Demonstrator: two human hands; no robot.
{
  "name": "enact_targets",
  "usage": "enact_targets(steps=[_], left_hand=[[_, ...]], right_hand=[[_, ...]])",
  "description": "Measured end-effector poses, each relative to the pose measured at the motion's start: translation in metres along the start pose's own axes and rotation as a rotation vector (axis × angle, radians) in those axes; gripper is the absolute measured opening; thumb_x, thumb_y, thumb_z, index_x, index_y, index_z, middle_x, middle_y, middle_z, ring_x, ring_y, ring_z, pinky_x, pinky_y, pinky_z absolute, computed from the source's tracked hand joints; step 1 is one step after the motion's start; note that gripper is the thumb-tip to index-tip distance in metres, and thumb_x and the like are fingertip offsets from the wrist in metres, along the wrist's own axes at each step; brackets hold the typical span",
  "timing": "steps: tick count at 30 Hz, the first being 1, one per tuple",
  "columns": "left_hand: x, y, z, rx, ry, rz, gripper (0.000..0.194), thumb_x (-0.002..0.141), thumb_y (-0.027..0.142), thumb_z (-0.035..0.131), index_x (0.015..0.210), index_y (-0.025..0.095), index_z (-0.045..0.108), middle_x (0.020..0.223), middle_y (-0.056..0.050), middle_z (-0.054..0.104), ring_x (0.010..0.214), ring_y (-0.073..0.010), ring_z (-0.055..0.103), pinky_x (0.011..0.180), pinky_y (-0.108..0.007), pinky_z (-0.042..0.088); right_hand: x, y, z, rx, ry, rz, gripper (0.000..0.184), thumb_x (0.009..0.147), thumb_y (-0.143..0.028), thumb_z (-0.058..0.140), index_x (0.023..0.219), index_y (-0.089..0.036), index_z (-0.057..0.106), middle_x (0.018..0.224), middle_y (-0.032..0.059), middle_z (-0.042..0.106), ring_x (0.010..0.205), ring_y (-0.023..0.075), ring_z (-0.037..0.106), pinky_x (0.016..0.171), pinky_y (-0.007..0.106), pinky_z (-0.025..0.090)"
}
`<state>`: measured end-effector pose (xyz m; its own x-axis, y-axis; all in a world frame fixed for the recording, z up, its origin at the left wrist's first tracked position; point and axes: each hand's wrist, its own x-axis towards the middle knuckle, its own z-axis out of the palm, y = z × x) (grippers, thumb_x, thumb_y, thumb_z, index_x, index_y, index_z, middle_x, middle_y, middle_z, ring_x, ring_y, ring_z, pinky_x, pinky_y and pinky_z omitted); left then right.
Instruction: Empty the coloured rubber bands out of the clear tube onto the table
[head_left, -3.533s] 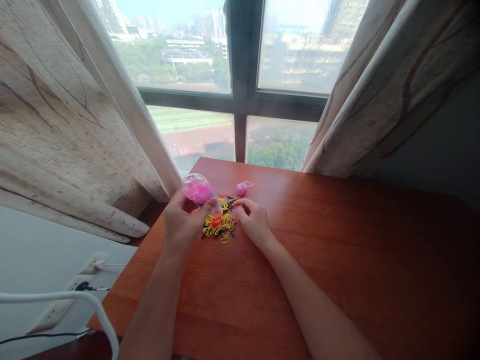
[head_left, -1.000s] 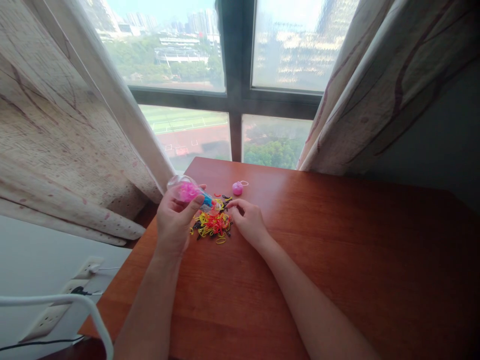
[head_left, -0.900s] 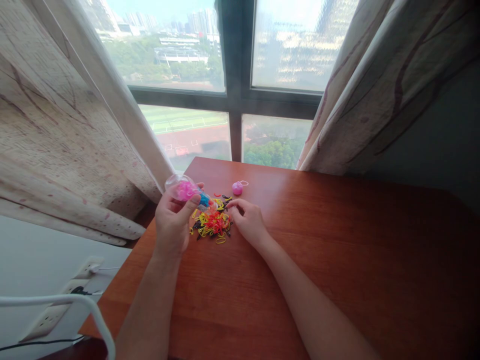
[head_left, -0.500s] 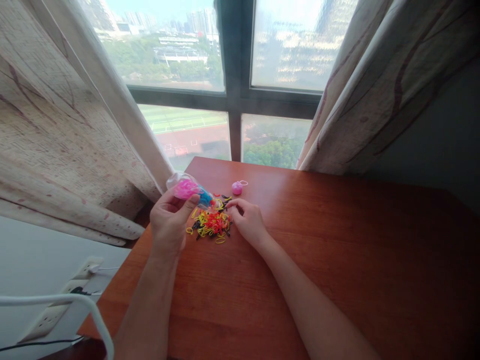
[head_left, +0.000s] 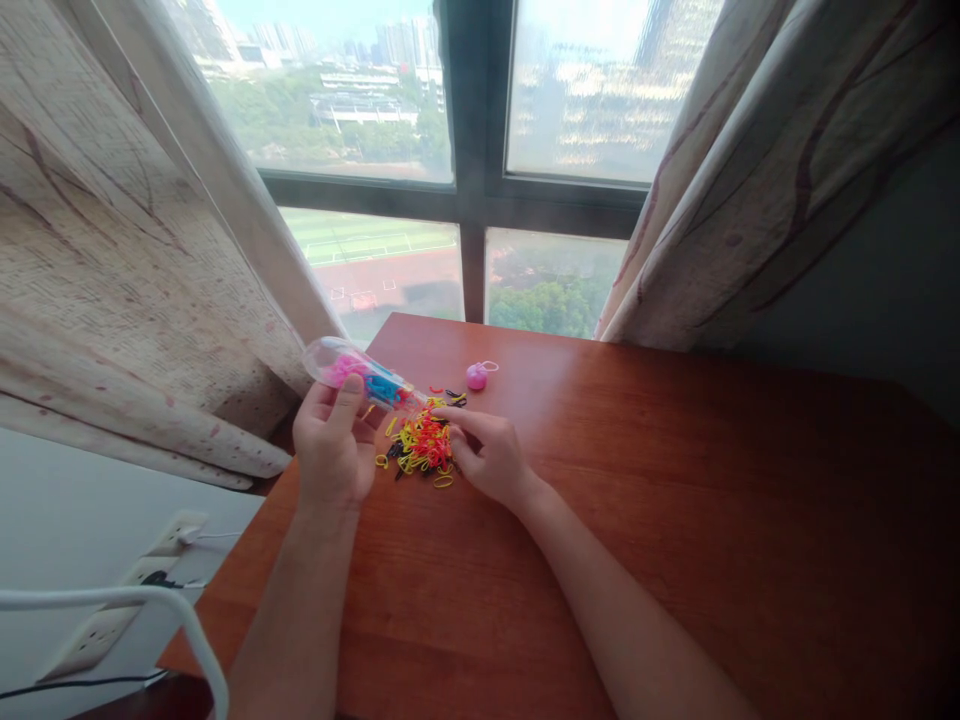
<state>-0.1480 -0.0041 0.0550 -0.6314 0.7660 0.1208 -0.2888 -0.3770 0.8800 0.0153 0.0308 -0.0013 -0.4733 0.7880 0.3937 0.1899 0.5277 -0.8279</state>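
My left hand [head_left: 334,440] grips a clear plastic bottle [head_left: 322,352], its thumb on top. Pink, blue and red rubber bands show in layers inside. The bottle tilts down to the right, its mouth just above a loose pile of yellow, red and black rubber bands [head_left: 426,445] on the table. My right hand [head_left: 491,455] is at the right side of the pile. Its index finger reaches out to the bottle's mouth, and the thumb is apart from it; I see nothing held between them. The other right fingers are partly hidden.
A round pink cap [head_left: 476,376] with a pale loop lies behind the pile on the brown wooden table [head_left: 637,520]. A window [head_left: 472,200] and curtains [head_left: 135,220] border the far side. Wall sockets [head_left: 142,580] and a white tube [head_left: 180,620] are at lower left.
My left hand has moved slightly left and turned the bottle, showing more of its clear base. My right index finger has stretched out toward the mouth, and more red bands lie on the pile.
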Motion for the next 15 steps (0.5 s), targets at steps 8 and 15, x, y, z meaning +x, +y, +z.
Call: enact_targets(steps=[8,15], left_hand=[[0.000,-0.001,-0.001,-0.114,-0.036,-0.144,0.033,0.069,0.038,0.085,0.087,0.016,0.069,0.075,0.002,0.069,0.060,-0.0073,0.062,0.057,-0.016,0.055],[-0.007,-0.009,0.002,-0.035,-0.116,-0.131,0.029,0.072,0.032,0.083,0.092,0.016,0.069,0.080,0.001,0.068,0.066,-0.0069,0.064,0.061,-0.015,0.055]], right_hand=[[-0.005,-0.018,0.002,-0.460,-0.259,-0.260,0.065,0.093,-0.019,0.045,0.155,-0.023,0.027,0.096,0.0040,0.070,0.081,0.0179,0.062,0.070,0.024,0.043],[-0.003,-0.019,0.006,-0.381,-0.263,-0.093,0.069,0.090,-0.019,0.048,0.155,-0.021,0.024,0.085,0.0016,0.068,0.071,0.0188,0.061,0.063,0.026,0.041]])
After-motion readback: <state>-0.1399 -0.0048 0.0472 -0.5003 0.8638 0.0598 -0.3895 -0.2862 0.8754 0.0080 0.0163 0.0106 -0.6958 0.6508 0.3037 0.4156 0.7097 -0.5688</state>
